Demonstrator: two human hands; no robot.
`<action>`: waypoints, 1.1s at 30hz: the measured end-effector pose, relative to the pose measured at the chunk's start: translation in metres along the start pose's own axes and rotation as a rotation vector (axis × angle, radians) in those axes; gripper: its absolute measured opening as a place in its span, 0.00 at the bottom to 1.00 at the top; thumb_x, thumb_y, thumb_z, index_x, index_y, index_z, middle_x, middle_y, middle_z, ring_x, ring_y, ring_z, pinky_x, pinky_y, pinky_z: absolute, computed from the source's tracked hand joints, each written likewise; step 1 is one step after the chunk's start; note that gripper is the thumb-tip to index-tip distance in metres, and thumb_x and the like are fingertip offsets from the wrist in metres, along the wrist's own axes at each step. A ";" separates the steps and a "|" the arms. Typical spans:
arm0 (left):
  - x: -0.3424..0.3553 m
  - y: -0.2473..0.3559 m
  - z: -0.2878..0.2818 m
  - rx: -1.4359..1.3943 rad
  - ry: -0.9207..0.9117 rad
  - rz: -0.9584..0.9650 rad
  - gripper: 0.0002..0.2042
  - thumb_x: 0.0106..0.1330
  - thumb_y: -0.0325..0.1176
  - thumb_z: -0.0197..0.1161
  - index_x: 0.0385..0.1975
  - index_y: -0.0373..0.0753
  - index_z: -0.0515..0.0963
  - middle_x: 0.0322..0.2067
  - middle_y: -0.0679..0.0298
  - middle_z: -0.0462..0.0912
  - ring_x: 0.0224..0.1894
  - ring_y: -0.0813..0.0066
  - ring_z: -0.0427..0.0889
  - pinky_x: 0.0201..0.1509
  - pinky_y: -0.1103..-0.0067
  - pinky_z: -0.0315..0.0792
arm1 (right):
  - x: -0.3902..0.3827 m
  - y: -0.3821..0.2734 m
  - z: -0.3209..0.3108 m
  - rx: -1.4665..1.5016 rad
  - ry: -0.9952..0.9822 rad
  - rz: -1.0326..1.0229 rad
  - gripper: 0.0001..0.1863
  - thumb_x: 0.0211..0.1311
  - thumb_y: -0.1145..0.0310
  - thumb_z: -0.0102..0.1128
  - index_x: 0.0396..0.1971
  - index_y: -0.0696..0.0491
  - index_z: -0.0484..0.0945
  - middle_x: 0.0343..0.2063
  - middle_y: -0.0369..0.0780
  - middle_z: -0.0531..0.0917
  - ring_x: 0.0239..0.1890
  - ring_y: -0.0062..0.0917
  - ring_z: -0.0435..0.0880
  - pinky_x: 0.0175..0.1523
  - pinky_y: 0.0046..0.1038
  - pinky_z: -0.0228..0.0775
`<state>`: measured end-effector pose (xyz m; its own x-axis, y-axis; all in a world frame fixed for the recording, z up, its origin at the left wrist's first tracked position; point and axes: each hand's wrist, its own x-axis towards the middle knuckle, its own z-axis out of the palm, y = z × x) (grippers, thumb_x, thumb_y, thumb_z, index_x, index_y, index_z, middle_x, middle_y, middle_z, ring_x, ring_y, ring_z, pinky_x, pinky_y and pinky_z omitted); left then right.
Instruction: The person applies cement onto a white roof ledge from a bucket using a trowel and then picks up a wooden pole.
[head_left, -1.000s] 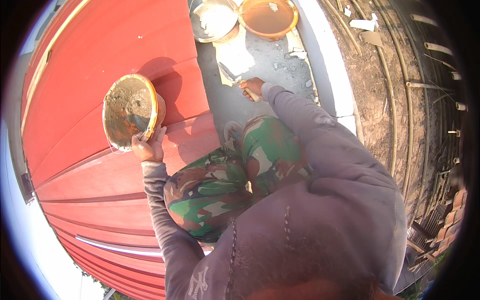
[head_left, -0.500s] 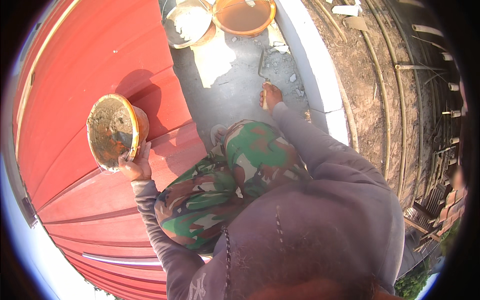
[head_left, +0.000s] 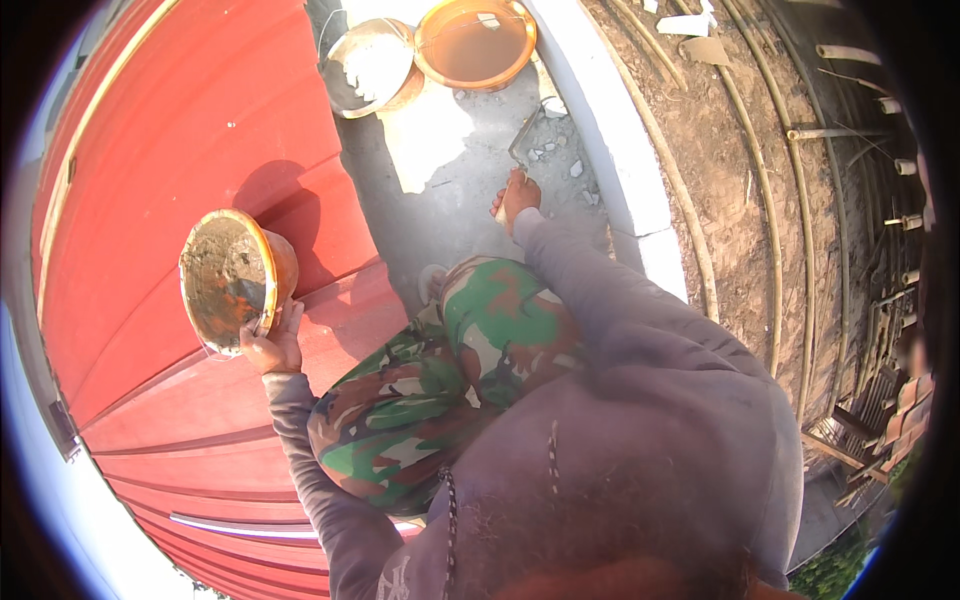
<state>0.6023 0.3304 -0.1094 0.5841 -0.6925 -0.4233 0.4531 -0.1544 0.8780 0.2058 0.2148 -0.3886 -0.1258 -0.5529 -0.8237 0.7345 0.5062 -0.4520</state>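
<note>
My left hand (head_left: 275, 342) grips the rim of an orange bucket (head_left: 282, 268) smeared with grey mortar, tilted over the red metal roofing (head_left: 130, 220). My right hand (head_left: 518, 200) is closed on the handle of a trowel (head_left: 519, 140), its thin blade over the grey concrete strip (head_left: 410, 220) among pale broken bits. Beyond it stand a pale, mortar-crusted bucket (head_left: 338, 88) and an orange tub (head_left: 470, 55) of brownish liquid with something white in it. My camouflage-clad legs are bent beneath me.
A white wall ledge (head_left: 640, 200) borders the strip on the right. Past it is a brown surface with bamboo poles (head_left: 760, 200), scraps of board (head_left: 705, 50) and, at lower right, stacked roof tiles (head_left: 905, 410). Bright sky shows along the left rim.
The trowel in my right hand has swung upright and forward, then shifted slightly left. The view has shifted, so the buckets and roofing sit further left. My left hand still holds the bucket.
</note>
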 end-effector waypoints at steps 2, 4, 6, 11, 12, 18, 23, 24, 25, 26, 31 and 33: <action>0.002 0.000 -0.006 0.001 -0.013 -0.002 0.19 0.66 0.38 0.47 0.39 0.24 0.74 0.51 0.36 0.78 0.63 0.24 0.70 0.66 0.34 0.66 | -0.005 -0.017 -0.001 -0.060 -0.023 -0.046 0.18 0.73 0.51 0.49 0.40 0.53 0.70 0.22 0.39 0.73 0.18 0.27 0.73 0.23 0.35 0.70; 0.005 0.001 -0.009 0.010 -0.028 0.005 0.20 0.67 0.39 0.46 0.39 0.23 0.74 0.49 0.37 0.79 0.62 0.25 0.71 0.65 0.35 0.67 | 0.019 -0.056 0.020 -0.097 -0.120 -0.115 0.19 0.73 0.50 0.50 0.40 0.53 0.70 0.22 0.39 0.73 0.18 0.27 0.73 0.23 0.34 0.70; 0.011 -0.003 -0.006 0.020 -0.058 0.011 0.21 0.68 0.41 0.45 0.40 0.23 0.74 0.44 0.39 0.81 0.59 0.27 0.74 0.64 0.35 0.69 | 0.064 -0.098 0.040 0.015 -0.080 -0.122 0.19 0.72 0.50 0.51 0.39 0.54 0.70 0.23 0.40 0.74 0.19 0.27 0.74 0.24 0.33 0.71; 0.008 -0.005 -0.005 0.045 -0.032 -0.021 0.22 0.69 0.41 0.45 0.42 0.24 0.74 0.47 0.40 0.80 0.58 0.28 0.75 0.64 0.35 0.68 | 0.058 -0.078 0.043 0.174 0.071 -0.033 0.20 0.75 0.50 0.50 0.38 0.54 0.69 0.23 0.40 0.73 0.21 0.28 0.74 0.26 0.34 0.72; 0.002 -0.002 0.001 0.020 0.026 -0.026 0.21 0.69 0.41 0.46 0.43 0.23 0.73 0.47 0.38 0.80 0.59 0.29 0.75 0.65 0.35 0.67 | 0.039 -0.062 0.035 0.201 0.118 -0.009 0.20 0.76 0.50 0.49 0.39 0.54 0.68 0.23 0.40 0.73 0.21 0.28 0.74 0.27 0.34 0.72; 0.000 -0.003 -0.003 0.032 0.038 -0.005 0.22 0.69 0.40 0.45 0.47 0.22 0.70 0.52 0.35 0.76 0.59 0.29 0.75 0.64 0.36 0.69 | -0.042 -0.007 -0.039 -0.079 0.137 0.025 0.19 0.74 0.50 0.50 0.42 0.54 0.69 0.25 0.39 0.72 0.21 0.28 0.74 0.25 0.35 0.71; -0.007 -0.001 0.012 0.020 0.033 0.021 0.20 0.68 0.40 0.47 0.44 0.25 0.69 0.54 0.35 0.74 0.64 0.24 0.68 0.65 0.32 0.65 | -0.025 -0.012 0.004 -0.462 -0.252 0.083 0.20 0.71 0.50 0.53 0.40 0.55 0.72 0.24 0.39 0.75 0.20 0.26 0.76 0.24 0.33 0.73; -0.006 0.001 0.009 0.017 0.041 0.017 0.20 0.68 0.40 0.47 0.46 0.24 0.70 0.54 0.35 0.74 0.64 0.26 0.69 0.65 0.34 0.67 | -0.012 -0.009 0.023 -0.530 -0.281 0.042 0.20 0.71 0.49 0.54 0.39 0.55 0.72 0.24 0.39 0.75 0.20 0.26 0.76 0.24 0.34 0.73; -0.001 0.000 0.005 0.023 0.026 -0.003 0.21 0.68 0.40 0.47 0.47 0.24 0.70 0.54 0.35 0.74 0.63 0.26 0.70 0.64 0.35 0.67 | 0.003 -0.006 0.043 -0.594 -0.308 -0.002 0.21 0.71 0.49 0.54 0.38 0.55 0.72 0.23 0.39 0.75 0.20 0.27 0.76 0.24 0.34 0.74; 0.004 0.000 -0.001 0.031 0.015 -0.019 0.21 0.68 0.40 0.47 0.47 0.24 0.71 0.53 0.35 0.75 0.63 0.27 0.70 0.64 0.35 0.68 | 0.016 -0.006 0.062 -0.527 -0.312 0.006 0.21 0.71 0.49 0.54 0.38 0.55 0.72 0.23 0.39 0.75 0.21 0.27 0.77 0.25 0.35 0.74; 0.006 -0.004 0.001 0.065 -0.011 -0.048 0.22 0.68 0.40 0.47 0.50 0.23 0.71 0.51 0.38 0.77 0.60 0.30 0.74 0.63 0.36 0.70 | 0.055 0.009 0.075 -0.132 -0.161 0.075 0.22 0.73 0.47 0.51 0.36 0.54 0.70 0.24 0.39 0.74 0.22 0.29 0.76 0.26 0.35 0.74; 0.000 -0.002 -0.005 0.060 0.013 -0.023 0.22 0.69 0.40 0.47 0.51 0.24 0.68 0.51 0.39 0.78 0.56 0.32 0.78 0.61 0.38 0.73 | 0.022 0.021 0.058 -0.092 -0.102 0.106 0.21 0.73 0.47 0.49 0.37 0.53 0.70 0.25 0.39 0.74 0.22 0.29 0.75 0.25 0.35 0.73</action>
<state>0.6049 0.3340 -0.1126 0.5826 -0.6793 -0.4463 0.4257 -0.2128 0.8795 0.2570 0.1752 -0.3968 0.0213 -0.5551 -0.8315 0.6755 0.6211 -0.3973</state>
